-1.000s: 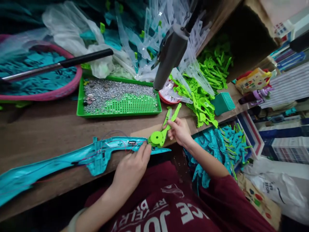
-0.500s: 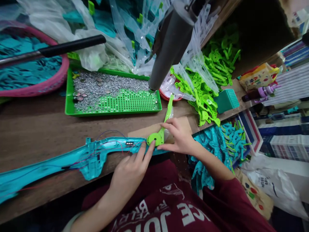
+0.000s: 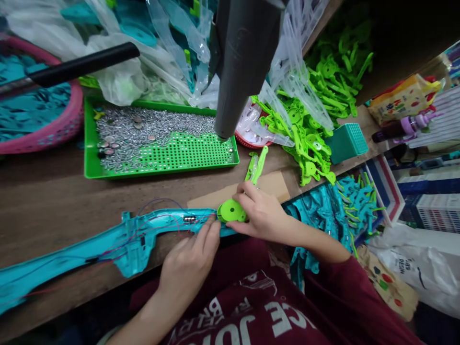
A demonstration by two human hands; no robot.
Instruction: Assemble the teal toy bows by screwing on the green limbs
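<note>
A long blue plastic shell (image 3: pixel 161 218) lies along the bench, its open inside upward, with thin red and dark wires (image 3: pixel 143 218) and a small coil spring (image 3: pixel 189 219) in it. My right hand (image 3: pixel 259 211) is closed on a lime-green plastic part (image 3: pixel 230 210), round at one end, tilted over the shell's right end. Beyond those fingers a green arm with a clear piece (image 3: pixel 256 165) sticks out. My left hand (image 3: pixel 192 261) has its fingers pressed together on the shell's near edge, beside the round green end. Its fingertips are partly hidden.
A green tray (image 3: pixel 161 170) of screws stands behind the shell. Above it hangs a grey power screwdriver (image 3: pixel 237 72). A pink basket (image 3: pixel 74 112) of blue parts is at left. Lime-green parts (image 3: pixel 305 139) and a teal box (image 3: pixel 347 143) lie at right; cardboard (image 3: pixel 275 184) lies under my work.
My right hand has tilted the lime-green part up at its round end. My left index finger has come off its disc and down to the shell's edge. The view has shifted slightly.
</note>
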